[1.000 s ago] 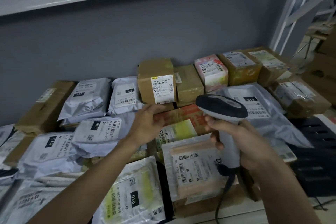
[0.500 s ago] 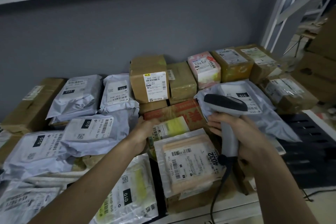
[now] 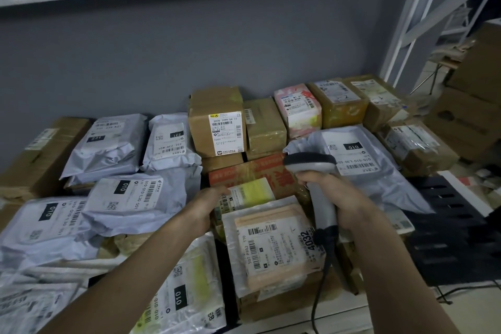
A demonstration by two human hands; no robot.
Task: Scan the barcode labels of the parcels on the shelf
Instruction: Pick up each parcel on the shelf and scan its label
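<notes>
— Hands recorded: two. By the right hand [image 3: 349, 203] a grey barcode scanner [image 3: 311, 164] is gripped round its handle, fingers curled, head pointed toward the back of the shelf. By the left hand [image 3: 202, 210] the edge of a yellow-labelled parcel [image 3: 250, 194] is held at the fingertips; how tightly cannot be told.

— Parcels listed?

— All are laid on the shelf [image 3: 349, 316], crowded edge to edge. Grey poly mailers: five are counted clearly, two at the back left [image 3: 108, 141] [image 3: 170, 141], two in front of them [image 3: 130, 198] [image 3: 46, 222], one at the right behind the scanner [image 3: 355, 154]. Cardboard boxes along the wall: one tall box with a white label [image 3: 219, 122], one plain box [image 3: 264, 127], one pink-printed box [image 3: 298, 108], two taped boxes [image 3: 339, 103] [image 3: 379, 100] beside it. One clear-wrapped parcel marked 4032 [image 3: 273, 244] is entered just below the scanner, barcode upward.
</notes>
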